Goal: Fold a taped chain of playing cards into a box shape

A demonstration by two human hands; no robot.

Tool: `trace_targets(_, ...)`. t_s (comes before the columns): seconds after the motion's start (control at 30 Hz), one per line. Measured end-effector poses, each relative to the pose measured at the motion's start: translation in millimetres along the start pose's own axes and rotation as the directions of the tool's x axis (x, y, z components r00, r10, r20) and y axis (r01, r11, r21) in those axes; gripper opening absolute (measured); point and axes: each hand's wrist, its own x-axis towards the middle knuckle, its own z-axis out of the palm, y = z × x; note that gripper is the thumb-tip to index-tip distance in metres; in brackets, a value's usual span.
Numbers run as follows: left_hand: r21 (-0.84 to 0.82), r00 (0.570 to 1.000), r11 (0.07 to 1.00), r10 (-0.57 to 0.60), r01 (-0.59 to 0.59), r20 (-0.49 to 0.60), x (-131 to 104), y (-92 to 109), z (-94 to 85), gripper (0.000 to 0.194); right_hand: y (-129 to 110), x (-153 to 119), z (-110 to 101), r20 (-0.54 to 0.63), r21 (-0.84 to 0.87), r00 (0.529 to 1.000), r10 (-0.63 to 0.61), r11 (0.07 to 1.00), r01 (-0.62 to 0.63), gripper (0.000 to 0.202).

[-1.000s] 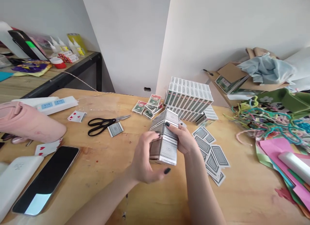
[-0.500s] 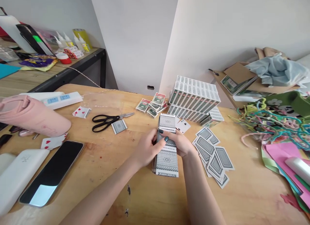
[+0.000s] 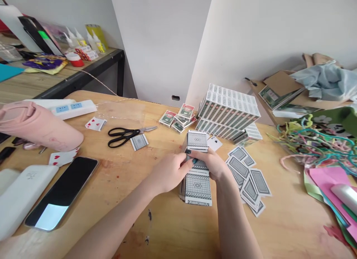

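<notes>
A long block covered with grey-patterned playing cards [image 3: 197, 185] stands or lies lengthwise in front of me. My left hand [image 3: 172, 172] closes on its left side, thumb over the top. From the right, my right hand [image 3: 216, 165] grips the same block, its thumb crossing near the left one. The fingers beneath and behind are hidden. Just past the right hand lies a face-up spade card [image 3: 214, 143]. Loose face-down cards [image 3: 251, 190] spread to the right. Black-handled scissors [image 3: 125, 135] rest at the left beside a patterned card piece [image 3: 140, 141].
Stacked card boxes [image 3: 228, 106] and a few loose card packs [image 3: 178, 119] stand at the back. Leftward are a pink tumbler [image 3: 52, 127], a phone [image 3: 63, 194], a white case [image 3: 30, 199] and a power strip [image 3: 74, 109]. Pipe cleaners [image 3: 312, 147] and coloured paper [image 3: 326, 181] cover the right side.
The whole view has shifted slightly, so things sit a little further right. Both hands keep their hold on the card-covered block, which shows slightly more of its left side.
</notes>
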Motion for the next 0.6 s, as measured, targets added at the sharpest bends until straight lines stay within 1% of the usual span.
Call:
trace_targets(0.07,-0.045,1.000,0.999,-0.014,0.013,-0.002,1,0,0.2,0.038,-1,0,-2,-0.012,-0.015,1.000,-0.005,1.000,0.005,0.024)
trace_targets(0.13,-0.054,0.999,0.998,-0.034,0.034,0.004,2,-1,-1.6,0.042,-3,-1,-4,-0.002,-0.003,1.000,0.024,1.000,-0.024,0.021)
trace_targets(0.2,-0.055,0.998,0.997,-0.046,0.048,0.037,3,-2,-4.6,0.045,-4,-2,-8,0.019,0.024,0.999,0.050,0.998,-0.050,0.020)
trace_targets(0.3,-0.068,0.997,0.997,-0.030,0.034,0.068,3,-3,-7.7,0.043,-7,-6,-12,0.083,0.039,0.996,0.024,0.999,-0.027,0.022)
trace_targets(0.4,-0.012,0.999,1.000,0.008,-0.007,0.033,2,-1,-5.9,0.037,-8,-8,-13,0.118,0.050,0.993,-0.013,0.999,0.007,0.023)
trace_targets(0.5,0.090,0.999,0.995,0.030,-0.031,0.017,0,3,-3.1,0.032,-8,-7,-11,0.110,0.083,0.994,0.022,0.996,-0.031,0.023)
trace_targets(0.57,0.127,0.999,0.991,0.029,-0.032,0.021,-2,4,-2.8,0.031,-7,-6,-9,0.111,0.078,0.993,0.045,0.995,-0.054,0.025)
trace_targets(0.6,0.129,0.999,0.991,0.029,-0.032,0.025,-2,4,-3.0,0.031,-7,-6,-8,0.103,0.051,0.994,0.030,0.998,-0.035,0.025)
